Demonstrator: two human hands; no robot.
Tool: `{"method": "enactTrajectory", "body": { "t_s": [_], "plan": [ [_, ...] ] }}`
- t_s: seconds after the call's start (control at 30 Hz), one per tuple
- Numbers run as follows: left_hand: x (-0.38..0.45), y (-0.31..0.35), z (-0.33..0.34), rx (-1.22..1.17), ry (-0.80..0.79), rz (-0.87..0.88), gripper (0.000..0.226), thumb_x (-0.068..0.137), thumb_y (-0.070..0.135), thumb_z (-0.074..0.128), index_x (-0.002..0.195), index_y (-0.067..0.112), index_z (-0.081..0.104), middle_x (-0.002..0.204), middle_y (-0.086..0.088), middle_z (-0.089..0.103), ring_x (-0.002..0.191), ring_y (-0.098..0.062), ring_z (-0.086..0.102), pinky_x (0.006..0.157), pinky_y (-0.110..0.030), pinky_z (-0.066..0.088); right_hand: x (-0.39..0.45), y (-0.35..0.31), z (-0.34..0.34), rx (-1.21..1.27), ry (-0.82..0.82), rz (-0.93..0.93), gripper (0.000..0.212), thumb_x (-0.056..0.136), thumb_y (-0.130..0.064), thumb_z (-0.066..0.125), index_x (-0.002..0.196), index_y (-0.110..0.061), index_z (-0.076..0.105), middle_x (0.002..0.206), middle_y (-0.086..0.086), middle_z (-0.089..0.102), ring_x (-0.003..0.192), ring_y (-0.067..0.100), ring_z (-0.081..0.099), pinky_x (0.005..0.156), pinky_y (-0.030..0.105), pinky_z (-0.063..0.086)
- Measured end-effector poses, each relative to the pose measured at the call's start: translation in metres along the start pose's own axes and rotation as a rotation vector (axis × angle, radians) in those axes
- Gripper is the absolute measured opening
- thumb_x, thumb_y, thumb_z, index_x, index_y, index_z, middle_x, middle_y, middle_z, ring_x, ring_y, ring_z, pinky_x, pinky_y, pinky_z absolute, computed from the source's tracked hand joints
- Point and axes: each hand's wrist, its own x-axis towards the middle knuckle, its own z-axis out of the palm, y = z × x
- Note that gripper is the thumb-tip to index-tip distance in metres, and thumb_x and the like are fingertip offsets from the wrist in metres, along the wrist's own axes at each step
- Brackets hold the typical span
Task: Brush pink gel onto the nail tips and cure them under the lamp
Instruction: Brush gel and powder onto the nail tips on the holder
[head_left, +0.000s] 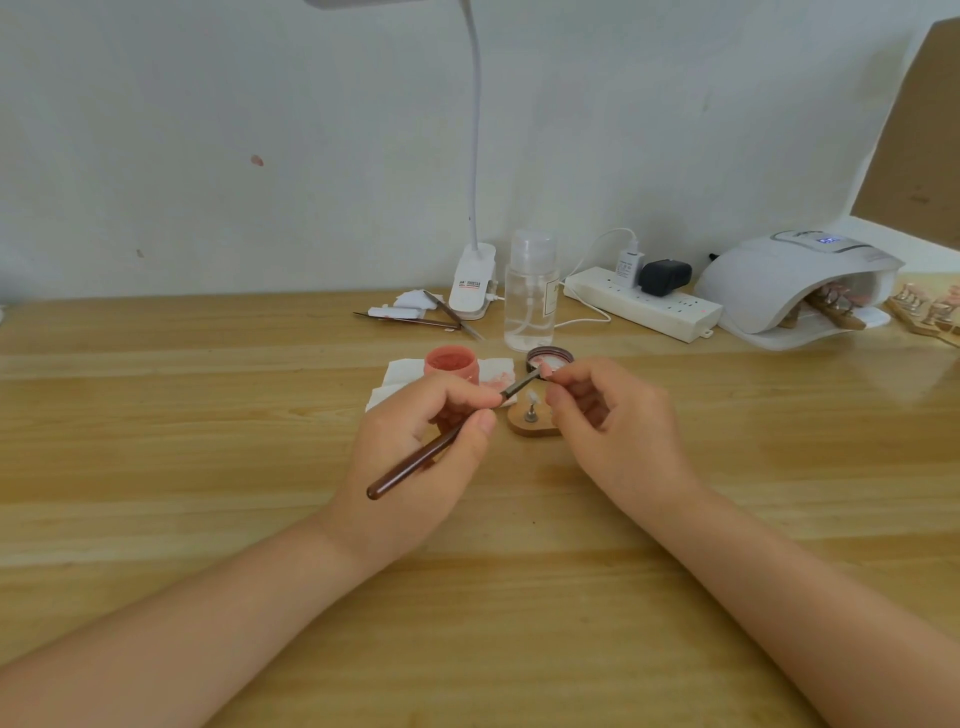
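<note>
The left hand (415, 447) grips a brown-handled gel brush (447, 439) between thumb and fingers, with the bristle end reaching up and right to a pink nail tip (545, 370) pinched in the fingertips of the right hand (613, 421). Just below that pinch, between the 2 hands, stands a small wooden holder (532, 423) carrying 1 clear nail tip, and just beyond the grips the open pink gel jar (451, 365) sits on a white tissue (400, 375) beside its lid (550, 358). Far right of the right hand, the white curing lamp (779, 286) on the wooden table (208, 415) covers wooden holders with further tips.
</note>
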Motion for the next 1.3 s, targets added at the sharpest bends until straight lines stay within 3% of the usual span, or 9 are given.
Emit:
{"method": "enactTrajectory", "body": {
  "t_s": [0.2,0.37,0.5,0.6,0.7,0.93,1.07,1.13,1.3],
  "plan": [
    [-0.0009,0.0009,-0.0016,-0.055,0.038,0.011,0.012,0.086,0.027,0.054,0.091,0.037,0.059,0.09,0.018,0.068,0.086,-0.002,0.063,0.075,-0.01,0.044,-0.0001,-0.0002,0.0,-0.006,-0.001,0.017,0.008,0.087,-0.012,0.064,0.093,-0.017,0.067,0.071,-0.015,0.061,0.073,0.002,0.059,0.067,0.018,0.05],
    [-0.0009,-0.0004,0.0008,-0.026,-0.003,0.001,0.016,0.087,0.02,0.06,0.095,0.033,0.061,0.094,0.017,0.069,0.089,-0.002,0.064,0.078,-0.011,0.045,-0.0001,-0.0008,0.0004,-0.011,-0.001,0.012,0.009,0.087,-0.011,0.064,0.093,-0.018,0.067,0.072,-0.016,0.061,0.073,0.003,0.06,0.068,0.022,0.051],
    [-0.0011,-0.0014,-0.0032,-0.002,-0.004,0.048,0.007,0.086,0.026,0.052,0.087,0.027,0.058,0.081,0.012,0.064,0.076,-0.001,0.059,0.071,-0.008,0.041,0.0003,0.0008,-0.0006,-0.009,0.001,0.023,0.007,0.087,-0.012,0.064,0.093,-0.016,0.067,0.073,-0.013,0.062,0.071,0.005,0.06,0.068,0.024,0.051],
    [0.0006,0.0001,-0.0028,-0.007,0.009,0.053,0.01,0.087,0.025,0.051,0.089,0.033,0.057,0.085,0.021,0.066,0.083,0.004,0.061,0.073,-0.006,0.042,0.0009,0.0007,-0.0003,-0.025,-0.005,0.023,0.009,0.087,-0.012,0.064,0.094,-0.018,0.066,0.074,-0.014,0.061,0.071,0.004,0.06,0.067,0.02,0.051],
    [0.0007,0.0009,-0.0003,-0.048,0.012,0.027,0.013,0.087,0.028,0.055,0.095,0.037,0.06,0.092,0.015,0.069,0.088,-0.005,0.065,0.079,-0.011,0.045,0.0007,0.0001,0.0,-0.007,0.003,0.026,0.014,0.087,-0.01,0.065,0.092,-0.023,0.064,0.074,-0.016,0.061,0.071,0.002,0.059,0.066,0.017,0.05],
    [-0.0001,-0.0001,-0.0043,0.016,-0.021,0.096,0.009,0.085,0.022,0.053,0.086,0.024,0.061,0.075,0.004,0.061,0.071,-0.007,0.057,0.07,-0.012,0.042,0.0008,-0.0003,-0.001,-0.014,0.003,0.037,0.01,0.087,-0.011,0.064,0.092,-0.019,0.065,0.074,-0.015,0.061,0.071,0.003,0.06,0.067,0.02,0.051],
    [0.0005,0.003,-0.0027,0.0,0.014,0.067,0.011,0.086,0.023,0.054,0.091,0.031,0.059,0.085,0.016,0.066,0.081,0.0,0.061,0.076,-0.009,0.042,0.0004,-0.0008,-0.0011,-0.024,-0.011,0.037,0.011,0.087,-0.01,0.064,0.095,-0.018,0.066,0.076,-0.014,0.062,0.074,0.002,0.06,0.067,0.02,0.051],
    [0.0003,0.003,-0.0016,0.002,0.0,0.04,0.011,0.086,0.023,0.056,0.091,0.031,0.061,0.084,0.013,0.067,0.083,0.0,0.062,0.077,-0.009,0.043,0.0005,-0.001,-0.0017,-0.018,-0.017,0.038,0.011,0.087,-0.01,0.064,0.095,-0.017,0.067,0.076,-0.013,0.062,0.074,0.002,0.06,0.068,0.02,0.051],
    [0.001,0.0042,-0.0065,0.008,-0.024,0.04,0.011,0.081,0.024,0.053,0.078,0.017,0.061,0.067,-0.001,0.061,0.066,-0.009,0.056,0.063,-0.011,0.043,0.0006,-0.0013,-0.0022,-0.024,-0.021,0.047,0.013,0.088,-0.012,0.064,0.091,-0.024,0.063,0.075,-0.014,0.062,0.073,0.003,0.06,0.068,0.02,0.051]
  ]
}}
